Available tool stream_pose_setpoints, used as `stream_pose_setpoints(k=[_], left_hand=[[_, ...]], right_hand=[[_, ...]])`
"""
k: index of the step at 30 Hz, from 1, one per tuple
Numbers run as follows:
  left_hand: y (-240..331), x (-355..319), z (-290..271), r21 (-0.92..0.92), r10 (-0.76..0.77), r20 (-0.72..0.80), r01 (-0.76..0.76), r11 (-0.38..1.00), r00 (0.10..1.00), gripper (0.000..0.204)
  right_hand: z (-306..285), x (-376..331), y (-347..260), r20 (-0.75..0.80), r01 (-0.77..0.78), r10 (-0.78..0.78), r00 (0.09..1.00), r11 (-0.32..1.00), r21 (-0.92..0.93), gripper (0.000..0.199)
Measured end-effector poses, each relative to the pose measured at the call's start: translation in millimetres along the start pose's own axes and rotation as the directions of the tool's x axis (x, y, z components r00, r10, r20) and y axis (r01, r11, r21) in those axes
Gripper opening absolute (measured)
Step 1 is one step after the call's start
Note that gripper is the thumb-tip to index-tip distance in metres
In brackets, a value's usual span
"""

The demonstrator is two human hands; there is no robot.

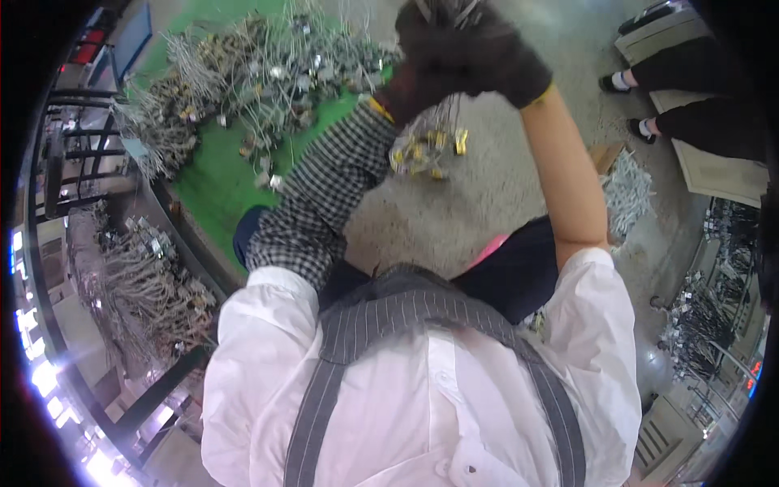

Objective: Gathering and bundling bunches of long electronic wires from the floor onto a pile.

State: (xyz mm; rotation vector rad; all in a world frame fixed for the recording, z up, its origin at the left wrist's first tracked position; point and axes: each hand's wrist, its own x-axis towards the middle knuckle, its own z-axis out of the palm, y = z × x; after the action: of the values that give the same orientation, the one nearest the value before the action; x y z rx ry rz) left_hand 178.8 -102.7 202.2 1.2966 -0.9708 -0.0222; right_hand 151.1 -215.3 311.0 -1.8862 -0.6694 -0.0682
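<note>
both gloved hands (466, 57) gripping wire bundle (426, 146) above bare floor (487, 195)

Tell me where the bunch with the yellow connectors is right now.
The bunch of wires with yellow connectors hangs at top centre of the head view, below the gloved left hand and right hand, over the grey floor.

I am seeing both gloved hands, left hand (422, 77) and right hand (495, 57), closing together on a wire bundle (426, 150) that is hanging over bare grey floor (454, 211). Room is lying open beneath it. A heap of wire parts (260, 73) on the green mat (215, 183) is crowding the left; a seated person's feet (621, 81) are blocking the right.
</note>
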Motion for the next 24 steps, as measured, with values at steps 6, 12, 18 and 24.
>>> stream_pose_setpoints(k=[6,12,18,24], left_hand=[[-41.1,13.5,17.9,-0.094,0.023,-0.089,-0.032,0.995,0.996,0.028],[-3.0,21.1,18.6,0.323,-0.516,-0.063,0.507,0.799,0.854,0.012],[-2.3,29.9,31.2,-0.108,-0.515,-0.167,0.503,0.857,0.841,0.032],[34.8,40.6,30.1,0.165,-0.611,-0.135,0.626,0.763,0.78,0.032]], right_hand=[[8.9,2.5,-13.8,-0.308,0.188,0.016,0.951,0.761,0.621,0.026],[-34.4,10.8,-36.3,-0.279,0.204,-0.039,0.96,0.78,0.592,0.019],[-27.0,18.3,-21.5,0.159,0.137,0.026,0.987,0.375,-0.917,0.038],[-43.5,20.0,-20.7,0.29,0.356,-0.207,0.934,0.582,-0.731,0.044]])
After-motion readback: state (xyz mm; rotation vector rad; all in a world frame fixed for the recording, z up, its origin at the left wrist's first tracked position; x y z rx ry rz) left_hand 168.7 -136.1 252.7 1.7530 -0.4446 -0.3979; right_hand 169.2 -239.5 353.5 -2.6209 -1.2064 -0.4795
